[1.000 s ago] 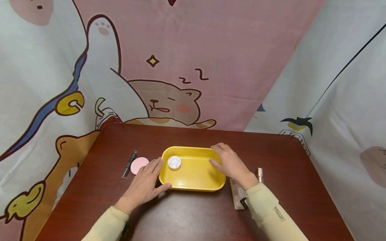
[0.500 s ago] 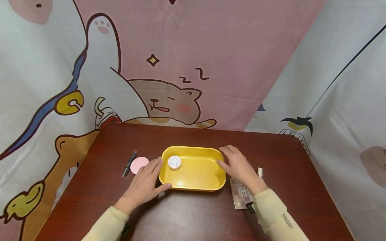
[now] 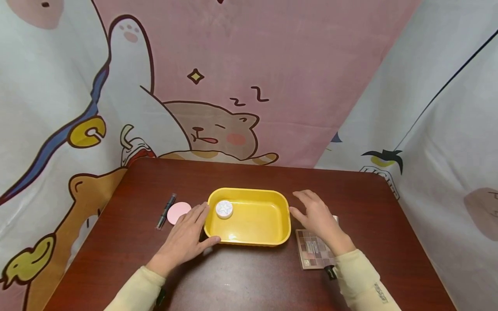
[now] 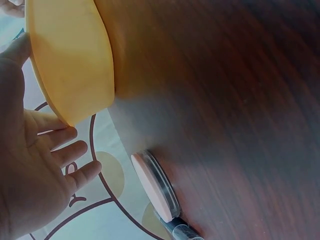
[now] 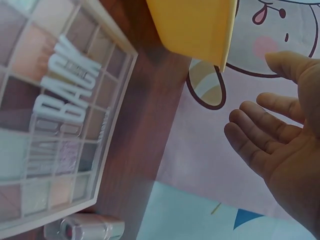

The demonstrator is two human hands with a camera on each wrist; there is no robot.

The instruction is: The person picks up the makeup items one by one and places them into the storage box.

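A yellow plastic tray (image 3: 253, 224) stands mid-table, and a round white container with a star on its lid (image 3: 224, 209) lies inside at its left end. My left hand (image 3: 186, 233) touches the tray's left rim with its fingers extended and the thumb at the front corner. Just beyond the tray's right end my right hand (image 3: 317, 218) hovers, fingers relaxed, holding nothing; the right wrist view shows a gap between it and the tray (image 5: 195, 30). Below the right forearm lies an eyeshadow palette (image 3: 311, 250) with a clear lid.
Left of the tray lie a pink round compact (image 3: 179, 213), partly behind my left hand, and a dark slim pen-like stick (image 3: 166, 211). A small clear-capped tube (image 5: 90, 227) lies beside the palette. A cartoon-print cloth (image 3: 292, 86) hangs behind the brown table (image 3: 233, 280).
My right hand has moved right, from over the tray's right end to outside it, uncovering more of the palette. My left hand stays at the left rim. The tray has not visibly moved.
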